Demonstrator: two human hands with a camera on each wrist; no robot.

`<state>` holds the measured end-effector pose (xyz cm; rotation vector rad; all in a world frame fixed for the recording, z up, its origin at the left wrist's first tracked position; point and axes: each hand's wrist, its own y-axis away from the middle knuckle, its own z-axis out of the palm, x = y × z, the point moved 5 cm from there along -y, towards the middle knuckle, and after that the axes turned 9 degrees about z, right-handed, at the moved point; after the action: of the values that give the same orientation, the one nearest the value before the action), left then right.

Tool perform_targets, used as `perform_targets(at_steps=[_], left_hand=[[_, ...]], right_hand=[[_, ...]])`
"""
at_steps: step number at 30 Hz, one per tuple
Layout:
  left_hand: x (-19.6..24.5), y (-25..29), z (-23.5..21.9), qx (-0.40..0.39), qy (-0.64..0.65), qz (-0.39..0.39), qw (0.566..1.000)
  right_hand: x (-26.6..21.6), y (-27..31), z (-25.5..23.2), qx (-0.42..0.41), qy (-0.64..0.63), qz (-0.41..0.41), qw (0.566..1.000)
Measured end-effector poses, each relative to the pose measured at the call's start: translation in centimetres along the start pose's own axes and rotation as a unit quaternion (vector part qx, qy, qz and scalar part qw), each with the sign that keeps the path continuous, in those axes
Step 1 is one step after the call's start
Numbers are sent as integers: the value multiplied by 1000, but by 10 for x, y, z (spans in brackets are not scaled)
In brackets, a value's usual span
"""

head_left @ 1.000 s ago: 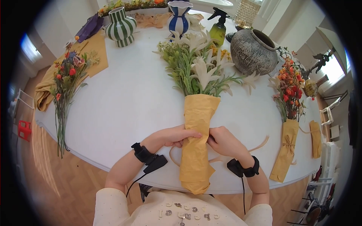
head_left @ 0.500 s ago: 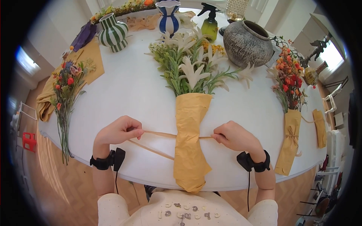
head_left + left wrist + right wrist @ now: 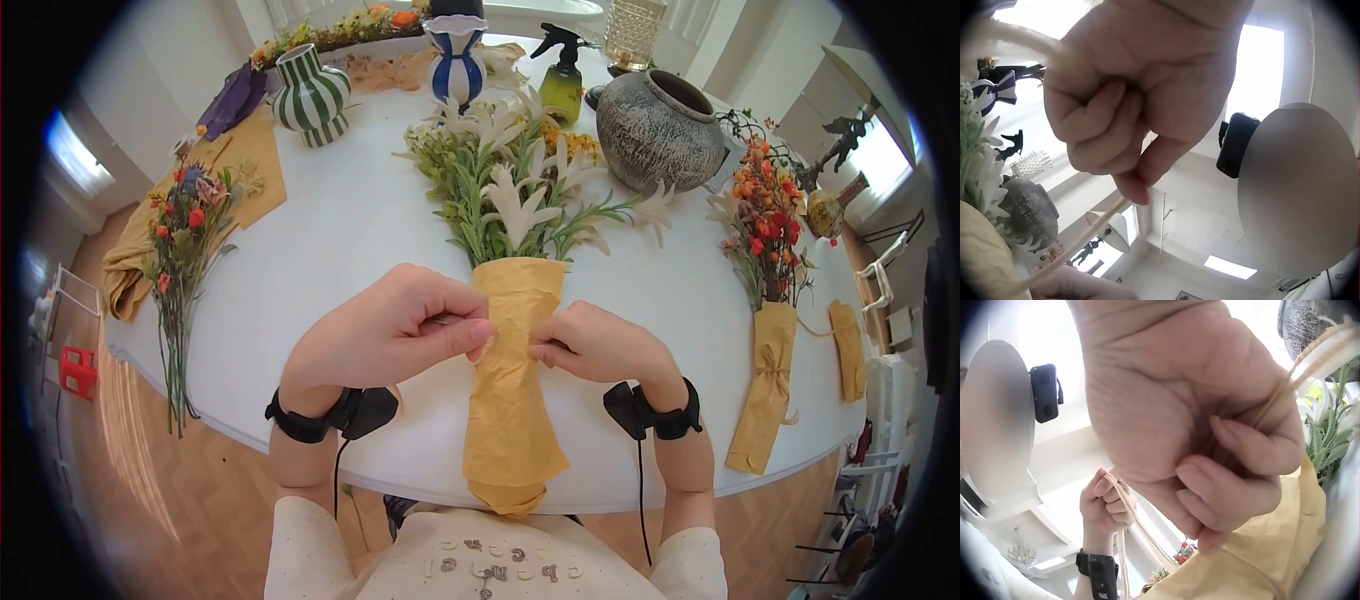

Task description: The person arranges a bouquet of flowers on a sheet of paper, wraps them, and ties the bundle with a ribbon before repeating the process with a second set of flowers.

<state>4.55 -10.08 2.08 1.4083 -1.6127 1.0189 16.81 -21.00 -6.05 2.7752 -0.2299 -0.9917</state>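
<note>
A bouquet of white lilies and greenery (image 3: 515, 205) lies on the table, its stems rolled in yellow-brown paper (image 3: 515, 420). My left hand (image 3: 395, 325) is raised over the wrap's left edge. In the left wrist view its thumb and curled fingers pinch a thin beige ribbon (image 3: 1079, 244), which runs down toward the paper. At the wrap's right side, my right hand (image 3: 605, 345) holds ribbon too; a strand (image 3: 1275, 400) passes through its curled fingers in the right wrist view. Beneath the hands, the ribbon around the paper is mostly hidden in the head view.
Another tied bouquet (image 3: 770, 385) lies at right beside a small paper piece (image 3: 846, 350). Loose flower stems (image 3: 180, 330) and brown paper (image 3: 255, 165) are at left. Behind stand a green-striped vase (image 3: 310, 100), a blue-striped vase (image 3: 455, 70), a spray bottle (image 3: 562, 85) and a grey pot (image 3: 660, 135).
Both hands were at the wrap, then drew apart sideways with the ribbon stretched between them. Now both have come back in to the paper, the left one higher.
</note>
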Motion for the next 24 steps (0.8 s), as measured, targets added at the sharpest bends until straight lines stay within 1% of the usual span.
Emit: perform_targets(at_steps=[1,2,3,4,5,6,7,8,9,10,11,13,14,15,16,17,18,19,20,21,22,23,24], left_hand=[[1,-8,4,4,-3,2,1000],[2,-16,8,5,-8,29,1000],[1,-23,12,7,-13,57,998],[-3,-29,17,12,-14,59,998],[-4,-34,24,18,36,97,994],[-5,-38,29,24,87,135,987],[-8,-42,33,29,88,139,986],[-6,-45,35,36,48,181,982],[-4,-44,36,42,7,220,975],[-5,-44,35,45,7,217,975],[-6,-45,35,41,7,203,978],[-6,-45,35,32,9,187,982],[-5,-44,34,32,17,180,983],[-3,-43,32,33,24,175,984],[-2,-43,28,28,24,174,984],[-3,-42,25,22,-37,162,986],[-3,-41,22,16,-98,150,984],[-1,-39,21,16,-97,148,984],[0,-38,20,14,-84,129,988],[0,-37,18,13,-71,110,991],[1,-35,16,12,-73,109,991],[0,-32,16,-1,-91,101,991],[0,-30,16,-13,-109,92,990]], right_hand=[[-4,-4,0,-6,-21,-12,1000],[-4,-7,1,-6,-17,-15,1000],[0,-11,3,-7,-80,-9,997],[1,-14,3,-8,-141,-3,990],[-2,-13,1,-10,-135,-3,991],[-7,-10,-2,-22,-232,-12,972],[-10,-10,-6,-34,-327,-19,944],[-3,-10,-8,-39,-324,-19,945],[5,-9,-10,-65,-298,-57,951],[-1,-8,-12,-90,-274,-95,953],[-5,-7,-13,-92,-276,-96,952],[-15,0,-21,-83,-415,-96,901],[-7,-1,-19,-80,-419,-94,899],[-4,-1,-15,-163,-399,-181,884],[-9,4,-13,-243,-372,-267,855],[-8,4,-13,-242,-375,-266,855],[-9,4,-15,-242,-407,-260,842],[-10,4,-17,-242,-439,-254,827],[-9,4,-16,-242,-440,-255,826],[-4,1,-20,-195,-492,-249,811],[0,-2,-25,-147,-542,-242,791],[-1,-1,-25,-147,-543,-243,790],[0,0,-29,-103,-575,-226,780]])
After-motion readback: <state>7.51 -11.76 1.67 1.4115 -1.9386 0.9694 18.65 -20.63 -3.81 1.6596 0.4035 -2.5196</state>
